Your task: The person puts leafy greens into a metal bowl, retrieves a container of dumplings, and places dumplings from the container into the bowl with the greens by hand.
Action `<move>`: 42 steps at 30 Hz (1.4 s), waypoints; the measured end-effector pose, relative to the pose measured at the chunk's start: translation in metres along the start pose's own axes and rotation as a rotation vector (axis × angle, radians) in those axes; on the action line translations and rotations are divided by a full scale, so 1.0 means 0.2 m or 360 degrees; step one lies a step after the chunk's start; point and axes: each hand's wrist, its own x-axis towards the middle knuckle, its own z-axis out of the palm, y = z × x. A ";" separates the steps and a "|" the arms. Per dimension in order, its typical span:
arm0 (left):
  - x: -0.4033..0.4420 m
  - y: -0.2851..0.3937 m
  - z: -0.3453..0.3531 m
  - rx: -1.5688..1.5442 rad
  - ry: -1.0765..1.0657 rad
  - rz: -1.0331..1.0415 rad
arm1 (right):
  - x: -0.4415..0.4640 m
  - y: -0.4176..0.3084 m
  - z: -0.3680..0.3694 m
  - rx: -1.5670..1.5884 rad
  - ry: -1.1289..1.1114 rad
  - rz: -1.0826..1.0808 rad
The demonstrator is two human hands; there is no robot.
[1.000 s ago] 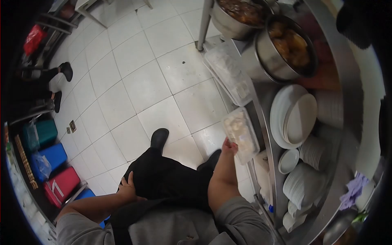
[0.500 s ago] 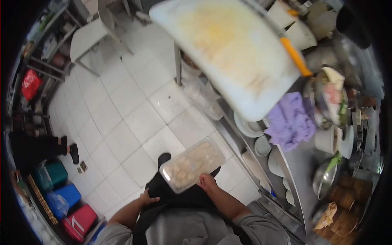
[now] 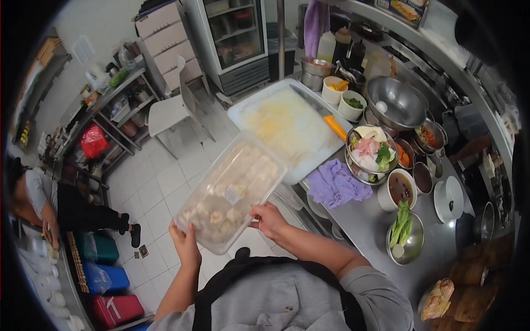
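A clear plastic food container [image 3: 243, 165] with a lid is held up in front of me, tilted with its far end toward the cutting board. Pale, rounded food pieces fill it, and a small label shows among them; I cannot make out what the food is. My left hand [image 3: 186, 244] grips the near left corner, its thumb against the side. On the right long edge, my right hand [image 3: 269, 220] pinches the rim. Just beyond the container lies a white cutting board [image 3: 301, 124], stained yellow, with an orange-handled knife [image 3: 334, 128] at its right edge.
A purple cloth [image 3: 338, 185] lies on the steel counter [image 3: 353, 226] to my right. Nearby stand a bowl of mixed ingredients [image 3: 371, 151], a soup tub [image 3: 397, 189] and a bowl with greens [image 3: 406, 243]. A white chair [image 3: 171, 116] and another person [image 3: 77, 201] are left.
The container has come up higher and nearer to me. My left hand has moved from beside my leg onto its corner. The head view has lifted, bringing the fridge and more counter into sight.
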 end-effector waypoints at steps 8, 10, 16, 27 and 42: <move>0.72 0.16 0.53 0.0026 -0.0511 0.0028 | 0.03 -0.29 -0.01 0.0482 0.0087 -0.0383; 0.96 0.03 0.69 0.0069 -0.0643 -0.0006 | 0.02 -0.35 0.04 0.0468 0.0213 -0.0376; 1.52 -0.20 1.09 0.0197 -0.1181 -0.0107 | -0.11 -0.75 0.00 -0.1222 0.0490 -0.0481; 1.78 -0.15 1.41 0.0969 -0.1289 0.0542 | 0.13 -0.98 -0.29 -0.2177 0.2083 -0.1013; 1.80 -0.18 1.32 0.0422 -0.1482 -0.0103 | -0.11 -0.56 -0.35 -0.2825 0.2355 -0.0548</move>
